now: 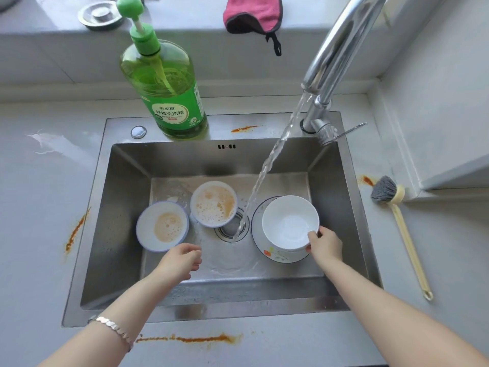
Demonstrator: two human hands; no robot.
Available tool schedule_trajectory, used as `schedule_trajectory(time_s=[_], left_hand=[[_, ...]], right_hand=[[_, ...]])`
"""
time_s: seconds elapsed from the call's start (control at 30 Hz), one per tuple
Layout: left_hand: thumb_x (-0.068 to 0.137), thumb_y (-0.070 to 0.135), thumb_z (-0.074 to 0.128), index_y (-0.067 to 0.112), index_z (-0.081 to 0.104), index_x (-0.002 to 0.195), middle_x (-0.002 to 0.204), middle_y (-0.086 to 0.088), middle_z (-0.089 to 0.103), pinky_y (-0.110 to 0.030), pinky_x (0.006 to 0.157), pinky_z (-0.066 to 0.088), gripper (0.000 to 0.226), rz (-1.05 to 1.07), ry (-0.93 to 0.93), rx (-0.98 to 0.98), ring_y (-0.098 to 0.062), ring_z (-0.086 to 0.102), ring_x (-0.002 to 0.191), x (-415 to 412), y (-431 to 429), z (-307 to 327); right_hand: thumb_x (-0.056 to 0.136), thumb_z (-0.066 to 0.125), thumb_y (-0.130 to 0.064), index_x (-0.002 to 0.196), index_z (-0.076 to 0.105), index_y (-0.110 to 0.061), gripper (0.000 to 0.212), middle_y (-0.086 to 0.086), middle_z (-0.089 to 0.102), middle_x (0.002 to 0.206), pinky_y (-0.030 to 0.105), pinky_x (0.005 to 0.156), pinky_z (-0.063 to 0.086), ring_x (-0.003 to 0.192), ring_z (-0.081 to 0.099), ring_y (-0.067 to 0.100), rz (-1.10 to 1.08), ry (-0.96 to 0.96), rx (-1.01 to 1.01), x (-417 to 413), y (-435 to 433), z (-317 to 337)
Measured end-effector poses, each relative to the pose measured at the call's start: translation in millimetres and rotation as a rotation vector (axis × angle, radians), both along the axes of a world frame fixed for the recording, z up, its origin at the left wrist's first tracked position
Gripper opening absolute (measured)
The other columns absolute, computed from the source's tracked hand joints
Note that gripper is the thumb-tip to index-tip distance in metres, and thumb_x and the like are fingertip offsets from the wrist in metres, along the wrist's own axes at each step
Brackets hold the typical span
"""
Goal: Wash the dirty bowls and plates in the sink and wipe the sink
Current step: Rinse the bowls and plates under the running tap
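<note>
- Right hand (324,245): pinching the near-right rim of the white bowl (289,222), thumb over the lip and fingers outside. How far the fingers wrap beneath cannot be told from here.
- White bowl: upright and clean-looking inside, resting on the plate (257,226) at the right of the sink (124,221) floor.
- Left hand (181,258): fingers loosely curled and grasping nothing. It hovers over the wet floor, just near of the dish (162,226).
- Key relation: the stream (264,170) from the tap (341,46) falls onto the drain (227,231), just left of the white bowl and clear of its rim. The grip sits on the side of the bowl away from the water. Judgement: a rinse means carrying or tipping the bowl leftward, away from the holding hand.
- Soiled bowl (213,203) and dish: both hold orange, foamy residue and lie left of the stream, rims close together. The left hand is plainly the nearer to them; the right would have to cross the water.
- Progress, as a judgement: one bowl appears done and two pieces are unwashed. The plate's state is hidden under the bowl.
- Wiping not begun: orange smears mark the sink deck and the counter (39,234). The brush (397,207) lies on the right and the cloth (251,14) on the back ledge, both untouched.
- Soap bottle (169,88): upright on the rear deck.
</note>
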State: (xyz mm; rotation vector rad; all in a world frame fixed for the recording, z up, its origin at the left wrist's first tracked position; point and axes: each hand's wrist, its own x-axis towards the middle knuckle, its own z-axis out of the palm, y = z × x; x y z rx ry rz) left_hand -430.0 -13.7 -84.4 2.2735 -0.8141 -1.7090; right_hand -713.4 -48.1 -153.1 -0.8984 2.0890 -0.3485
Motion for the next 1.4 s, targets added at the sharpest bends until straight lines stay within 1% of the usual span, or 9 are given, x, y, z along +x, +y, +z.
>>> schedule_trajectory(time_s=[0.13,0.27,0.43,0.53,0.63,0.8,1.1,1.3,1.4], left_hand=[[0.097,0.015,0.044,0.011,0.051,0.113,0.098,-0.012,0.060,-0.033,0.080,0.045,0.018,-0.018,-0.022,0.016,-0.024,0.057,0.092,8,-3,-3],[0.096,0.015,0.043,0.009,0.052,0.117,0.100,-0.012,0.060,-0.035,0.084,0.046,0.024,-0.009,-0.030,0.029,-0.024,0.057,0.093,22,-7,-8],[0.095,0.014,0.043,0.013,0.052,0.112,0.097,-0.010,0.060,-0.032,0.078,0.047,0.019,0.008,-0.007,0.039,-0.022,0.056,0.091,48,-12,-19],[0.093,0.014,0.045,0.016,0.055,0.107,0.093,-0.007,0.061,-0.031,0.079,0.046,0.018,0.027,-0.020,0.022,-0.022,0.058,0.090,67,-17,-26],[0.091,0.019,0.048,0.021,0.056,0.105,0.106,-0.008,0.064,-0.033,0.088,0.046,0.017,0.002,-0.044,0.008,-0.023,0.059,0.102,87,-22,-36],[0.089,0.019,0.047,0.028,0.054,0.102,0.104,0.000,0.063,-0.029,0.081,0.045,0.018,-0.067,-0.020,-0.042,-0.018,0.060,0.100,110,-27,-59],[0.088,0.020,0.050,0.027,0.057,0.109,0.092,0.004,0.064,-0.027,0.070,0.042,0.022,-0.109,0.001,-0.039,-0.014,0.062,0.091,127,-24,-92],[0.090,0.020,0.051,0.024,0.057,0.115,0.092,0.001,0.064,-0.028,0.069,0.045,0.026,-0.134,-0.021,-0.083,-0.017,0.063,0.089,135,-26,-67],[0.090,0.020,0.055,0.027,0.049,0.127,0.100,0.001,0.065,-0.030,0.075,0.048,0.039,-0.126,-0.040,-0.195,-0.017,0.063,0.091,133,-34,-38]], right_hand=[[0.088,0.050,-0.011,0.088,0.061,0.000,0.016,0.016,0.066,0.082,0.044,0.075,0.056,0.066,0.065,0.030,0.005,-0.033,0.009,-4,1,-3],[0.084,0.063,-0.030,0.128,0.043,-0.012,0.051,0.011,0.057,0.113,0.030,0.071,0.041,0.099,0.058,0.032,0.250,0.194,0.124,15,11,25],[0.087,0.056,-0.020,0.117,0.054,-0.011,0.032,0.002,0.058,0.081,0.021,0.060,0.041,0.068,0.056,0.016,0.545,-0.101,0.277,106,28,51],[0.093,0.051,-0.021,0.133,0.036,-0.005,0.045,0.010,0.057,0.075,0.018,0.042,0.046,0.050,0.056,0.015,0.252,-0.446,0.439,167,11,24],[0.095,0.050,-0.026,0.143,0.020,-0.010,0.058,0.021,0.055,0.109,0.027,0.052,0.054,0.060,0.061,0.022,-0.063,-0.573,0.433,209,-19,-16],[0.094,0.053,-0.020,0.148,0.010,-0.020,0.069,0.008,0.045,0.133,0.052,0.087,0.050,0.101,0.056,0.039,-0.289,-0.300,0.142,231,-45,-84],[0.089,0.039,0.008,0.141,0.030,-0.033,0.067,-0.007,0.040,0.122,0.058,0.092,0.047,0.123,0.043,0.027,-0.348,-0.312,-0.125,239,-42,-101],[0.087,0.038,0.002,0.142,0.028,-0.033,0.066,0.000,0.053,0.123,0.027,0.085,0.044,0.105,0.053,0.021,-0.029,-0.185,-0.212,219,-34,-48],[0.090,0.040,0.000,0.140,0.027,-0.040,0.066,-0.006,0.054,0.092,0.011,0.061,0.037,0.073,0.050,0.007,0.131,-0.211,-0.312,204,-30,-6]])
